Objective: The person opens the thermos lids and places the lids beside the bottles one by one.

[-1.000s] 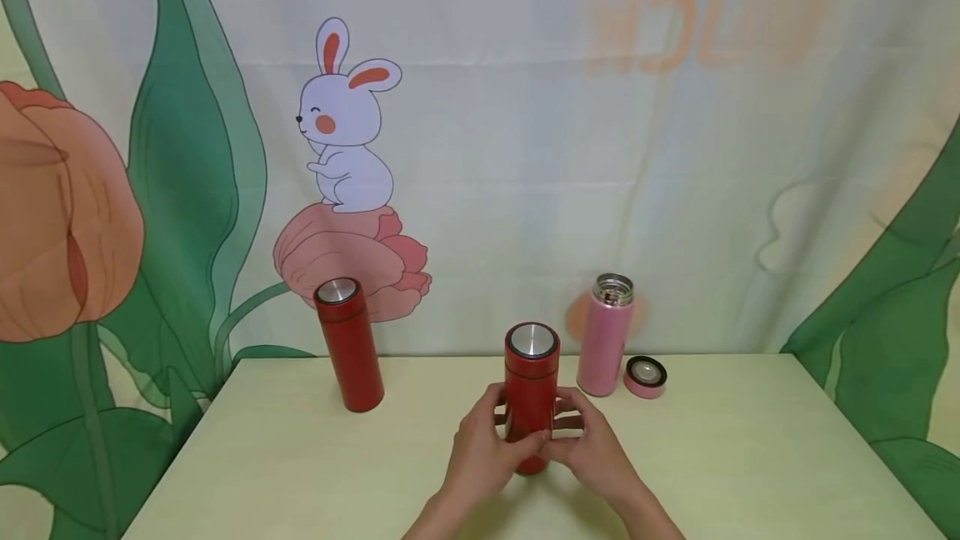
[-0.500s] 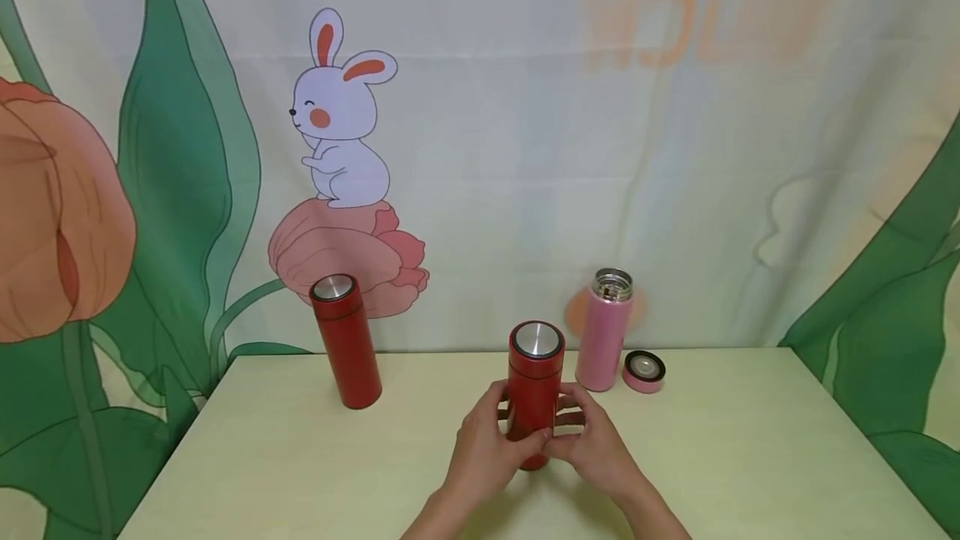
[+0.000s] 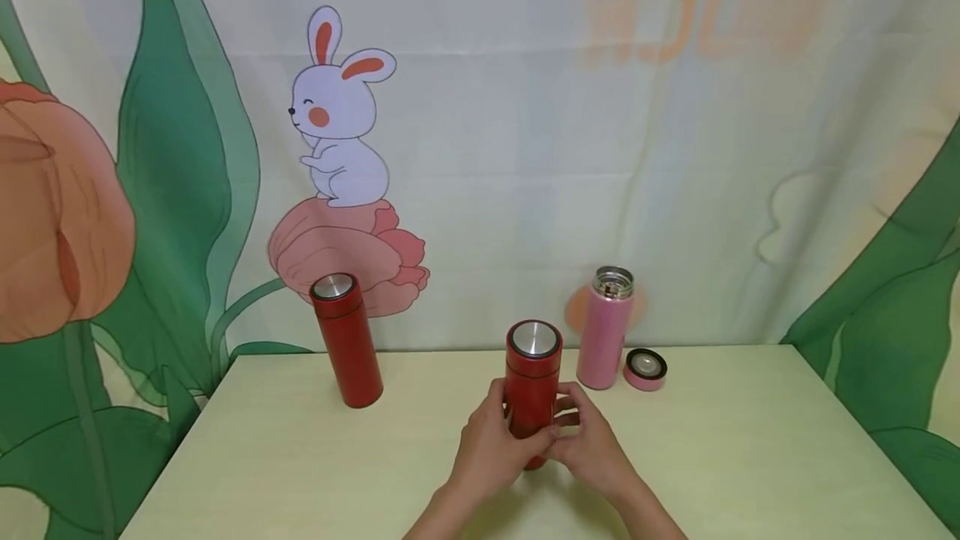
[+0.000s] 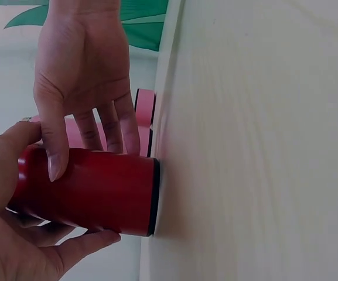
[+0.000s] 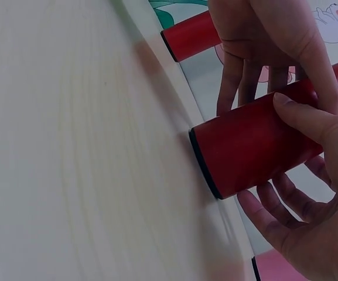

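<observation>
Cloth (image 3: pixel 480 148) printed with green leaves, large flowers and a white rabbit (image 3: pixel 345 140) hangs behind a pale table (image 3: pixel 750 440), whose back edge runs nearly level across the head view. Near the middle of the table, nearer the person than the other things on it, is the held bottle (image 3: pixel 533 386), a red one. Its long axis runs upright, about square to the tabletop, with the silver disc of its lid (image 3: pixel 535 339) facing up and its black-edged base (image 4: pixel 155 197) pointing down at the table; whether the base quite touches cannot be made out. Farther back and to the left, the second red bottle (image 3: pixel 349 352) stands upright with its lid on. The pink bottle (image 3: pixel 603 340) stands upright behind and to the right of the held one, its bare metal mouth pointing up. The left hand (image 3: pixel 495 444) and right hand (image 3: pixel 588 444) grip the red bottle in the middle from opposite sides, each opened just to its girth, thumbs across the near side and fingers round the flanks and behind, well below the lid. Smallest is the pink cap (image 3: pixel 646 369), lying flat just right of the pink bottle, its black-ringed face up.
</observation>
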Available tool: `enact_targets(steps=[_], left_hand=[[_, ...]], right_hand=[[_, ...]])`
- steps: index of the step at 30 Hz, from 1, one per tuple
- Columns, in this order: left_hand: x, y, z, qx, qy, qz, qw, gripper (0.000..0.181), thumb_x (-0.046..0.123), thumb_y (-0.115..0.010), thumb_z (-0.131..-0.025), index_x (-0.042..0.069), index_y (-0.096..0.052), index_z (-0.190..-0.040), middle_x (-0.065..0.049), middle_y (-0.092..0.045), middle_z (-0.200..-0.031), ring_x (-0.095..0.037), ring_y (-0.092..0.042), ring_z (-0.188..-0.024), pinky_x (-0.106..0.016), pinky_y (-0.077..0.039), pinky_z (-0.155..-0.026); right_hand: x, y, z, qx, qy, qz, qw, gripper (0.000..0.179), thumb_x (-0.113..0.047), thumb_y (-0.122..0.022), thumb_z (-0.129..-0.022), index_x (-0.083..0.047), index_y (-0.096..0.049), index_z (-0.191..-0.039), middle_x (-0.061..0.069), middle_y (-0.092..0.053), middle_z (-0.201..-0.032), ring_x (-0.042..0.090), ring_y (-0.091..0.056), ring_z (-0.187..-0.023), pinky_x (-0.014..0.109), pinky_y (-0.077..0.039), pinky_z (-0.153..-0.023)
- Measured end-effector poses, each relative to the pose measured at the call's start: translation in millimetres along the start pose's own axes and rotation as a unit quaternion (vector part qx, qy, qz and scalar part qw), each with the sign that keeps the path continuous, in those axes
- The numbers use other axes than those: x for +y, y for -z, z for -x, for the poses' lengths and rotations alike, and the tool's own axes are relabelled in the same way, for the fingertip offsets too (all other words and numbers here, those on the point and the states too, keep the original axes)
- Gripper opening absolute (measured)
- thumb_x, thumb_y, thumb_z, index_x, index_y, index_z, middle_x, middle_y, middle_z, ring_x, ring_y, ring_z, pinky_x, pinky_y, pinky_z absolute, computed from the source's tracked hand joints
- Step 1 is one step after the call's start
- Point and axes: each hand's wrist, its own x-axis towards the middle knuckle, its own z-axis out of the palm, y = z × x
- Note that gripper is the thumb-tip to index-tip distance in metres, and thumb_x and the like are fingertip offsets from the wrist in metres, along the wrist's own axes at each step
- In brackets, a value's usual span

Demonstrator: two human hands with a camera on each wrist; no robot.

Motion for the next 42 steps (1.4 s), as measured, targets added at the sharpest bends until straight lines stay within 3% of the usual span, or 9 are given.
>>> enact_targets(steps=[5,14,21,30,37,42], left_hand=[[3.6,-6.9,-1.6,0.033,0.013,-0.028,0.999,0.07,0.057,-0.087,-0.075,0.017,-0.054,-0.122,0.0,-0.074,-0.106,-0.015,-0.069,-0.092,-0.035,-0.054,-0.076],[3.7,-14.0,-9.3,0.091,0.039,-0.086,0.9914,0.069,0.066,-0.088,-0.065,0.021,-0.059,-0.109,0.01,-0.07,-0.09,-0.009,-0.064,-0.079,-0.032,-0.05,-0.068],[0.4,-13.0,-11.4,0.092,0.031,-0.105,0.9897,0.062,0.062,-0.088,-0.066,0.022,-0.062,-0.105,0.011,-0.069,-0.088,-0.009,-0.064,-0.078,-0.032,-0.05,-0.067],[-0.7,-16.8,-14.6,0.091,0.03,-0.106,0.9898,0.062,0.061,-0.089,-0.068,0.022,-0.062,-0.109,0.01,-0.071,-0.092,-0.008,-0.065,-0.081,-0.032,-0.052,-0.068],[-1.9,-16.1,-14.5,0.086,0.026,-0.104,0.9905,0.061,0.056,-0.089,-0.072,0.021,-0.062,-0.114,0.006,-0.074,-0.098,-0.014,-0.07,-0.087,-0.037,-0.055,-0.073],[-3.5,-18.2,-13.3,0.073,0.039,-0.093,0.9922,0.059,0.048,-0.089,-0.073,0.02,-0.061,-0.118,0.004,-0.074,-0.101,-0.016,-0.07,-0.09,-0.041,-0.056,-0.077]], right_hand=[[-0.8,-1.2,0.8,0.008,-0.006,0.018,0.9998,0.072,-0.005,-0.089,-0.074,-0.02,-0.056,-0.136,0.01,-0.065,-0.114,0.022,-0.061,-0.101,0.035,-0.053,-0.078],[-5.5,-5.7,0.4,0.014,0.008,0.037,0.9992,0.071,-0.007,-0.091,-0.07,-0.02,-0.057,-0.131,0.011,-0.066,-0.112,0.02,-0.061,-0.088,0.033,-0.053,-0.074],[-7.1,-3.7,0.5,0.004,0.01,0.045,0.9989,0.073,-0.012,-0.094,-0.07,-0.02,-0.057,-0.133,0.01,-0.066,-0.116,0.02,-0.065,-0.097,0.033,-0.055,-0.075],[-18.0,21.4,3.1,-0.091,0.013,0.013,0.9957,0.083,-0.01,-0.09,-0.076,-0.014,-0.048,-0.148,0.016,-0.057,-0.134,0.028,-0.062,-0.114,0.039,-0.057,-0.094],[-37.2,34.9,4.0,-0.085,0.03,0.032,0.9954,0.085,-0.014,-0.088,-0.081,-0.01,-0.043,-0.153,0.017,-0.055,-0.135,0.031,-0.063,-0.119,0.047,-0.055,-0.1],[-57.3,44.1,3.5,-0.067,0.041,0.067,0.9947,0.08,-0.022,-0.089,-0.081,-0.016,-0.048,-0.15,0.014,-0.056,-0.133,0.03,-0.061,-0.115,0.039,-0.057,-0.094]])
